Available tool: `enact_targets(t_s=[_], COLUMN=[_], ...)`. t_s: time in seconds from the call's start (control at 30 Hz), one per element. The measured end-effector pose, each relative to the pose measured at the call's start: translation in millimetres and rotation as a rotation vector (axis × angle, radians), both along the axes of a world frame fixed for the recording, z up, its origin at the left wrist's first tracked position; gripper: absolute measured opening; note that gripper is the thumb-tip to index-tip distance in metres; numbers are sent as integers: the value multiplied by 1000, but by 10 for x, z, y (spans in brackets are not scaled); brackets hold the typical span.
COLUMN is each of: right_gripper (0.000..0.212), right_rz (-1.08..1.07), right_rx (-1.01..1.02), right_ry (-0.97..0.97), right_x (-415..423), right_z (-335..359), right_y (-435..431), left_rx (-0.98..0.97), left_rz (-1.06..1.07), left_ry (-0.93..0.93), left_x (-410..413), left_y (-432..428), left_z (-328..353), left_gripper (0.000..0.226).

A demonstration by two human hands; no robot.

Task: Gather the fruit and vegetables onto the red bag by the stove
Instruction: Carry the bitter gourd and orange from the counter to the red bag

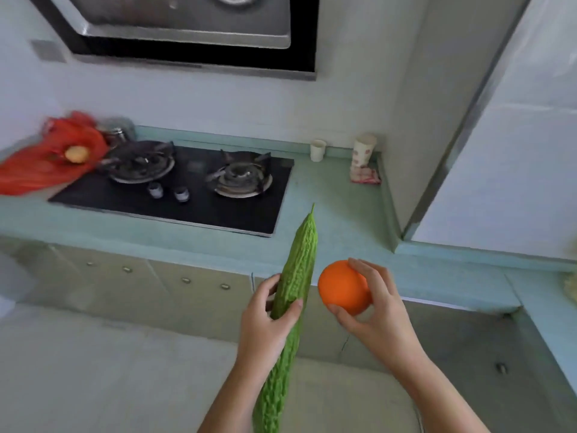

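My left hand [265, 323] grips a long, bumpy green bitter gourd [296, 276] around its middle, its pointed tip aimed up toward the counter. My right hand [374, 307] holds a round orange [343, 287] between thumb and fingers, just right of the gourd. Both are held in the air in front of the counter edge. Far to the left on the counter lies the crumpled red bag [40, 164], beside the stove, with one yellowish potato [76, 154] resting on it.
A black two-burner gas stove [187, 185] is set into the pale green counter [337, 220]. A white cup [318, 150] and a patterned cup on a cloth [363, 157] stand at the back right. A range hood hangs above. Cabinet doors lie below.
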State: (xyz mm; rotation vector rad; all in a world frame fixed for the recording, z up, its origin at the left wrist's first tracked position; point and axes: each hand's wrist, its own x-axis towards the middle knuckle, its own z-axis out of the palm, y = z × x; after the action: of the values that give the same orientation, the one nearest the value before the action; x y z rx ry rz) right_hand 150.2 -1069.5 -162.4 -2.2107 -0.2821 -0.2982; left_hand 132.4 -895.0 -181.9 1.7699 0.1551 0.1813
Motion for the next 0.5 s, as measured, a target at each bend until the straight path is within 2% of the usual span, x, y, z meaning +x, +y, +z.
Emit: enact_targets(t_s=[0.23,0.5], right_gripper=[68,68], right_rz=[286,617], right_rx=[10,-35], right_ry=[22,78], right_x=[-58,-213], right_z=[-69,-141], right_y=[1620,2993], left_rx=[-50,-160], left_rz=[263,620], left_ry=[49,79], left_x=[-481,-1151], left_y=[1486,2547], left_z=[-115,-266], left_gripper=[42,40])
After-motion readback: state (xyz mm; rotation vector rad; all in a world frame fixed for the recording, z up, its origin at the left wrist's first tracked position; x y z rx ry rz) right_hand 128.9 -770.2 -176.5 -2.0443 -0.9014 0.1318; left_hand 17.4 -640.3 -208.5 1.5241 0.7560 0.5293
